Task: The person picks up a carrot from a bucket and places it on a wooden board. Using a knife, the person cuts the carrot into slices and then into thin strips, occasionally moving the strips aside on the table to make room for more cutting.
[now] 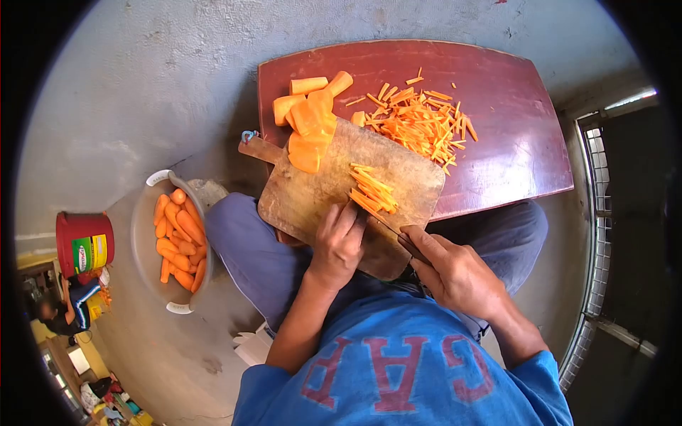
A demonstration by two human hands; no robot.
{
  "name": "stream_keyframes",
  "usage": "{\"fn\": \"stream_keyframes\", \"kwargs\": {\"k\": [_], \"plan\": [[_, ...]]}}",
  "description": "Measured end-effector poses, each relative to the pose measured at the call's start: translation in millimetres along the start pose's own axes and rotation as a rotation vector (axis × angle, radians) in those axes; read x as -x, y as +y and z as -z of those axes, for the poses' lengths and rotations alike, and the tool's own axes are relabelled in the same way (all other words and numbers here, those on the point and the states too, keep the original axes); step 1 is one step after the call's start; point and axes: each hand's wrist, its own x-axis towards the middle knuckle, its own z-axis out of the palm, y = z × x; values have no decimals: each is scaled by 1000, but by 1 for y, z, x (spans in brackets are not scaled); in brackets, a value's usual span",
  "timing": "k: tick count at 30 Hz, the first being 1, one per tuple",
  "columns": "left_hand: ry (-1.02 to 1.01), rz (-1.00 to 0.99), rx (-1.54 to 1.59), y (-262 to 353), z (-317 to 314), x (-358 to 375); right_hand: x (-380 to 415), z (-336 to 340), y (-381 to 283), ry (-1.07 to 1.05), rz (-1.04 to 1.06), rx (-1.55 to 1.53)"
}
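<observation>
Gripping knife (407, 245) in right hand (456, 275), fingers curled around it. Bunching bent fingers of left hand (338, 245) beside it; cannot tell if pinching anything. Beside knife, on wooden board (302, 197): carrot sticks (374, 192). Beyond, on red counter (501, 96): carrot heap (420, 126).

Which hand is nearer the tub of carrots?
Left. The left hand is at the cutting board, right of the tub; the right hand, holding the knife, is farther right.
</observation>
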Motion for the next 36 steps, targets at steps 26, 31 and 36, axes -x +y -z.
{"fn": "stream_keyframes", "kwargs": {"k": [26, 31, 36], "plan": [[21, 5, 32, -1, 1, -2, 8, 0, -4, -14, -74, -12], [24, -6, 27, -6, -5, 4, -21, -19, 9, -31, -31, 35], [85, -8, 26, -3, -6, 1, -6, -8, 6, 10, -4, -37]]}}
